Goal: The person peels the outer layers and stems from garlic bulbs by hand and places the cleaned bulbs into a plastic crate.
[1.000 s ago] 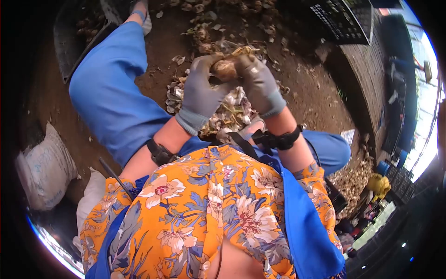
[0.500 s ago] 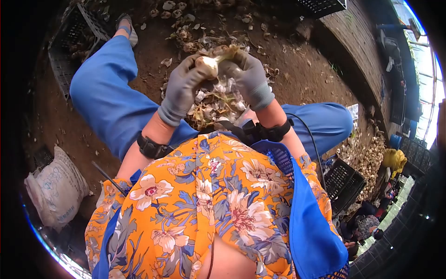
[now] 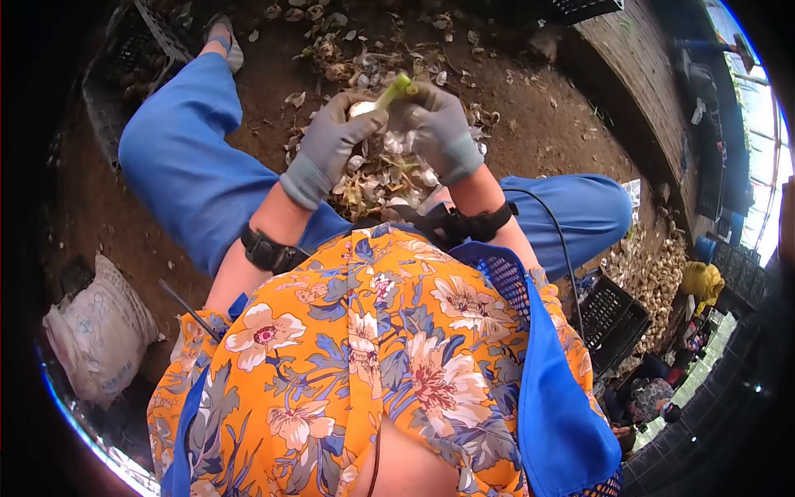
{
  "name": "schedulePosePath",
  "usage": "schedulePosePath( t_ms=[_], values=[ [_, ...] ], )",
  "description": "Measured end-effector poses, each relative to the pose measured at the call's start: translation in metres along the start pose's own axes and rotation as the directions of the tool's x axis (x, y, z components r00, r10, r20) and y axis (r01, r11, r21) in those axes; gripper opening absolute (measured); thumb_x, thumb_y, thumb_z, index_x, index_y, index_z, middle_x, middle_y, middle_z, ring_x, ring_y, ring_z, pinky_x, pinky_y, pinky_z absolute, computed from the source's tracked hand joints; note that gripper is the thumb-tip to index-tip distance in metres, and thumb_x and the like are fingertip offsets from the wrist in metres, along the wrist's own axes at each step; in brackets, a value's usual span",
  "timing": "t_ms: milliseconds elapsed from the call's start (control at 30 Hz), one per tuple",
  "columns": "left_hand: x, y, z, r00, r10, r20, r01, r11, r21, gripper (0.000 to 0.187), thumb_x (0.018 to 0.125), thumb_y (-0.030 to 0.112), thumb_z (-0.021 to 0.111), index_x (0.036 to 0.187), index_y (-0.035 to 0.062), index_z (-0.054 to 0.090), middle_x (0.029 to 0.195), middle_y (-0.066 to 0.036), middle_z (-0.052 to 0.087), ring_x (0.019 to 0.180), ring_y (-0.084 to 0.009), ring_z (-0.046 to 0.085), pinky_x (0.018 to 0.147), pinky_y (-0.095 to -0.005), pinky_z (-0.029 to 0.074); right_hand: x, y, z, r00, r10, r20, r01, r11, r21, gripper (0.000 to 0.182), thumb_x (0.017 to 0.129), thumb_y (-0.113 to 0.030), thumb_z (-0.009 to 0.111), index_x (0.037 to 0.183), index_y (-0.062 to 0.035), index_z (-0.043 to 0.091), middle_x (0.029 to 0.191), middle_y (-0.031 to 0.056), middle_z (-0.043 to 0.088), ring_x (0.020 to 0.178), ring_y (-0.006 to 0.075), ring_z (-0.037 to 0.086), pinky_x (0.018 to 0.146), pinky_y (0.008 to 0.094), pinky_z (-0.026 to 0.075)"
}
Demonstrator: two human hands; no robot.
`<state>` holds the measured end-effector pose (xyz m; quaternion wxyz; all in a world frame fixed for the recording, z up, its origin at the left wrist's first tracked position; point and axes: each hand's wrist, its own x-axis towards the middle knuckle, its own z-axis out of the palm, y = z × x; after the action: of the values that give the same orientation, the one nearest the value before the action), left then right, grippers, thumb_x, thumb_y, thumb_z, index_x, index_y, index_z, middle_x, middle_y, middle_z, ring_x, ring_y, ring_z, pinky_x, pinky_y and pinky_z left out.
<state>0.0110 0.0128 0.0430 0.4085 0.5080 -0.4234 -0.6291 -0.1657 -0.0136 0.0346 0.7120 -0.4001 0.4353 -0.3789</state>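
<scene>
My left hand [image 3: 335, 141], in a grey glove, is closed around a white garlic bulb [image 3: 362, 108]. Its pale green stalk [image 3: 391, 91] points up and to the right, away from my body. My right hand [image 3: 439, 128], gloved the same way, is curled at the stalk, with thumb and fingers pinched close to its upper end. The glove partly hides what those fingers grip. Below both hands, between my legs, lies a pile of garlic skins and leaves [image 3: 385, 178].
Black crates stand at the upper left [image 3: 103, 108] and right [image 3: 613, 319]. A stuffed white sack [image 3: 103, 327] sits at the lower left. Many garlic bulbs [image 3: 658, 286] are heaped at the right, near a yellow bag [image 3: 702, 282]. Another person [image 3: 650, 398] is at the lower right.
The brownish outer layer on the stalk has come away, and pale green now shows. Bulb and hands have shifted slightly, with the stalk pointing more upward.
</scene>
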Motion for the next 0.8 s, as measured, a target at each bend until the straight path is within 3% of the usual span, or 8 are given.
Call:
schedulePosePath(
  t_ms=[67,133,267,367,633,700,767,800],
  values=[
    [0.005,-0.007,-0.003,0.978,-0.031,0.205,0.135,0.846,-0.516,0.048,0.084,0.021,0.067,0.121,-0.0039,0.048,0.108,-0.01,0.06,0.091,-0.0155,0.061,0.083,-0.0281,0.05,0.007,0.008,-0.005,0.983,0.006,-0.185,0.016,0.993,0.116,0.016,0.087,-0.002,0.059,0.103,-0.0023,0.062,0.089,0.0019,0.066,0.076,0.0095,0.061,0.068,0.0243,0.052],
    [0.004,0.002,0.001,0.974,-0.009,0.225,0.124,0.856,-0.502,0.053,0.084,0.02,0.068,0.125,-0.0041,0.046,0.111,-0.01,0.06,0.094,-0.0163,0.06,0.085,-0.0284,0.05,0.006,0.01,-0.009,0.981,0.065,-0.185,-0.008,0.956,0.294,0.015,0.09,-0.003,0.055,0.103,-0.0027,0.061,0.09,0.0029,0.065,0.079,0.011,0.062,0.072,0.0269,0.053],
    [0.003,0.003,0.0,0.964,-0.029,0.265,0.178,0.808,-0.561,0.063,0.083,0.021,0.07,0.134,-0.0006,0.04,0.111,-0.01,0.06,0.096,-0.015,0.059,0.082,-0.0258,0.049,-0.004,-0.003,-0.012,0.967,-0.256,-0.01,0.256,0.966,-0.043,0.016,0.094,-0.005,0.049,0.108,-0.002,0.056,0.096,0.0065,0.064,0.086,0.0153,0.064,0.079,0.031,0.055],
    [0.008,-0.009,-0.003,0.99,0.003,0.139,0.036,0.961,-0.274,0.055,0.083,0.019,0.07,0.129,-0.0005,0.047,0.11,-0.008,0.06,0.088,-0.0129,0.06,0.077,-0.0233,0.049,-0.003,0.0,-0.015,0.992,-0.122,-0.009,0.119,0.945,0.303,0.02,0.092,-0.006,0.055,0.11,0.0004,0.058,0.102,0.0073,0.065,0.091,0.0123,0.062,0.082,0.0275,0.053],
    [0.012,-0.007,-0.018,0.991,0.007,-0.137,0.035,0.953,0.302,0.025,0.085,0.02,0.068,0.098,-0.0008,0.065,0.087,-0.002,0.065,0.079,-0.0061,0.057,0.073,-0.0202,0.046,-0.007,-0.008,-0.003,0.987,-0.158,0.026,0.159,0.986,-0.047,0.022,0.092,-0.002,0.048,0.112,-0.0021,0.056,0.102,0.0061,0.064,0.089,0.0133,0.063,0.079,0.0286,0.054],
    [0.014,-0.01,-0.022,0.99,-0.011,-0.138,0.033,0.987,0.154,0.023,0.086,0.019,0.067,0.096,-0.0009,0.065,0.087,-0.002,0.065,0.079,-0.0062,0.057,0.074,-0.0202,0.045,-0.005,-0.005,-0.004,0.984,-0.172,0.038,0.174,0.982,-0.078,0.021,0.092,-0.002,0.048,0.111,-0.0024,0.056,0.102,0.0061,0.063,0.089,0.0135,0.063,0.078,0.0282,0.054],
    [0.018,-0.019,-0.028,0.992,-0.039,-0.118,0.027,0.995,-0.096,0.019,0.084,0.014,0.066,0.096,-0.0002,0.065,0.088,-0.002,0.065,0.079,-0.0064,0.057,0.074,-0.0203,0.045,0.006,0.011,-0.009,1.0,0.004,-0.014,0.007,0.706,0.708,0.02,0.094,-0.008,0.05,0.113,-0.0038,0.055,0.099,0.0069,0.063,0.088,0.0175,0.062,0.078,0.0339,0.054],
    [0.016,-0.018,-0.027,0.992,-0.041,-0.119,0.029,0.995,-0.098,0.019,0.084,0.014,0.066,0.096,-0.0002,0.065,0.088,-0.002,0.065,0.079,-0.0064,0.057,0.074,-0.0203,0.045,0.012,0.016,-0.02,1.0,0.007,-0.013,0.004,0.707,0.708,0.02,0.094,-0.008,0.05,0.113,-0.0038,0.055,0.099,0.0069,0.063,0.088,0.0175,0.062,0.078,0.0339,0.054]
  ],
)
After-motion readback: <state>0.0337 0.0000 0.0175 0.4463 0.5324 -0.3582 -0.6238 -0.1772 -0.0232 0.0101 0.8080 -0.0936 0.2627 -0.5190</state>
